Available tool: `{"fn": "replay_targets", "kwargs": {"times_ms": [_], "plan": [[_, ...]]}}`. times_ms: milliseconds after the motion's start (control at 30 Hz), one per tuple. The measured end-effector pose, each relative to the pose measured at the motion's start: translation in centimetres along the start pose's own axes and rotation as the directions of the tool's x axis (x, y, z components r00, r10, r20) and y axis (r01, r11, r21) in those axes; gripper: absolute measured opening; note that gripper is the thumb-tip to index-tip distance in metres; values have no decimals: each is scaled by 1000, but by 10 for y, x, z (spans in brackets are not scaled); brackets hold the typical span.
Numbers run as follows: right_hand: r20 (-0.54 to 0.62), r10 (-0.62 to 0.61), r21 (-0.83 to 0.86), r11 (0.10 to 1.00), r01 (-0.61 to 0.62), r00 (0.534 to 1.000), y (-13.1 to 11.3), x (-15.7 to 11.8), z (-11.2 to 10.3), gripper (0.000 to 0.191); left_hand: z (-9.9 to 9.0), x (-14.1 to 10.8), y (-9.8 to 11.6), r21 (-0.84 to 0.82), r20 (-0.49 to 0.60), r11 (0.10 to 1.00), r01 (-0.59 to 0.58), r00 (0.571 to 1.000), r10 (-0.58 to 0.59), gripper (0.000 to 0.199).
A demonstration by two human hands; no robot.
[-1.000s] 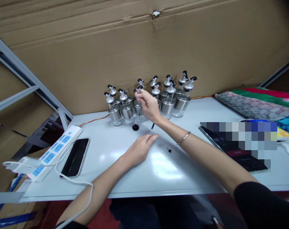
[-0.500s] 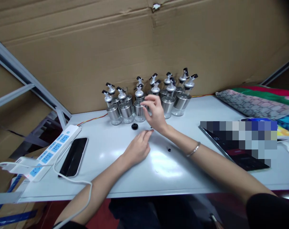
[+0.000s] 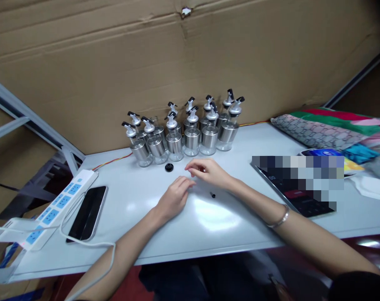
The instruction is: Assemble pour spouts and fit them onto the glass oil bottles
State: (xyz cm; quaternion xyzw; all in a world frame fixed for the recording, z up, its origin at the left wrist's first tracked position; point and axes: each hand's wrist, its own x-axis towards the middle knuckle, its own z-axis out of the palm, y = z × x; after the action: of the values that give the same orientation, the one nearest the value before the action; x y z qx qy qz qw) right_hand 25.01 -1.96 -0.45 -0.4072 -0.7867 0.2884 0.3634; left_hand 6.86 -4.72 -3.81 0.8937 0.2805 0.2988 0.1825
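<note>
My left hand (image 3: 175, 197) rests low over the table, its fingers curled and pressed together. My right hand (image 3: 210, 173) is just to the right, palm down, with thumb and fingertips drawn close in a pinch. Whatever either hand holds, if anything, is hidden or too small to name. A round black stopper-like piece (image 3: 169, 167) lies on the table beyond my left hand. Below my right hand lies a small dark part (image 3: 213, 195). Behind both hands stand several glass bottles with metal sleeves (image 3: 175, 145) and silver pour spouts with black levers.
At left are a white power strip (image 3: 60, 205) and a phone (image 3: 88, 213), with a white cable (image 3: 110, 243) crossing my left forearm. A tablet-like dark screen (image 3: 298, 190) lies at right, near patterned fabric (image 3: 315, 129). Cardboard (image 3: 115, 75) backs the table.
My right hand has come down from in front of the bottles to beside my left hand, and its fingers have drawn together. The view has shifted slightly; the bottles stay standing.
</note>
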Motion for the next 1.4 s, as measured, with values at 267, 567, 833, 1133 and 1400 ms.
{"fn": "replay_targets", "kwargs": {"times_ms": [267,567,833,1133,1400], "plan": [[101,-26,150,989,11,995,-17,-24,1,17,-8,-1,11,120,-342,906,-406,840,422,33],[-3,-32,172,985,32,999,-24,-29,4,11,-3,0,4,5,-478,978,-207,859,184,39],[-125,-145,142,976,162,982,-27,-30,3,8,0,-3,9,-151,-455,971,-185,885,98,33],[-234,-154,77,981,177,960,-27,-30,-2,11,4,0,6,-125,-471,989,-79,882,11,25],[-192,-146,-17,989,145,971,-24,-28,-10,12,-1,2,9,131,-427,991,1,902,56,18]]}}
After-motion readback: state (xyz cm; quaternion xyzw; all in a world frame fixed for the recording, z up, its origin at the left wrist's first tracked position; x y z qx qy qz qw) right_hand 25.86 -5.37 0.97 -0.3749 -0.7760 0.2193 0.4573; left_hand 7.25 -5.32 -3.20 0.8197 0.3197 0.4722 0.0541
